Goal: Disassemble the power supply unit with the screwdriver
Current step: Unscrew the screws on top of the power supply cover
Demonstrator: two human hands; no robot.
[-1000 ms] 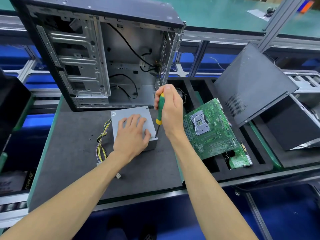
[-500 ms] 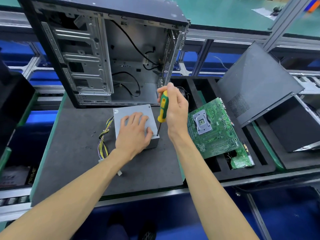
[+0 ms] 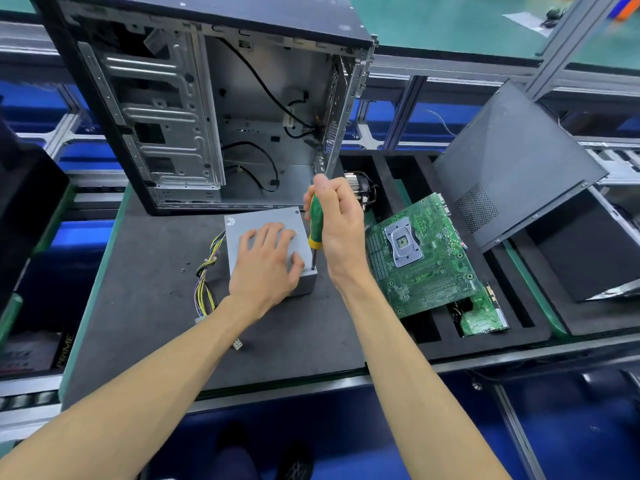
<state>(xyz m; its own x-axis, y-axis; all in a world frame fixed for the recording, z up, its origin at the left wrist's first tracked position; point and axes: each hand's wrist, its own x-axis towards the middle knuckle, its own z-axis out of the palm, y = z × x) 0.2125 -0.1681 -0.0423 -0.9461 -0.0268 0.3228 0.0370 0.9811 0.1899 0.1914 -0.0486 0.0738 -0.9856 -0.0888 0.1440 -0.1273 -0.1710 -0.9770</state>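
Foam bench mat [image 3: 145, 306]: power supply unit [image 3: 266, 220], rigid and likely heavy, pinned flat.
Left hand [image 3: 265, 268] presses its lid, fingers spread; right hand [image 3: 341, 233] grips screwdriver [image 3: 314, 230] at near corner.

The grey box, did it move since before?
No. The grey box still sits just in front of the case, cables on the same side; only the camera shifted.

Dark foam mat [image 3: 145, 306], aluminium-framed bench [image 3: 391, 64], blue floor [image 3: 433, 427]

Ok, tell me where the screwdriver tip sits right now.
In the head view, the screwdriver, gripped by the right hand, stands nearly upright with its tip at the near right corner of the power supply unit, beside the left hand.
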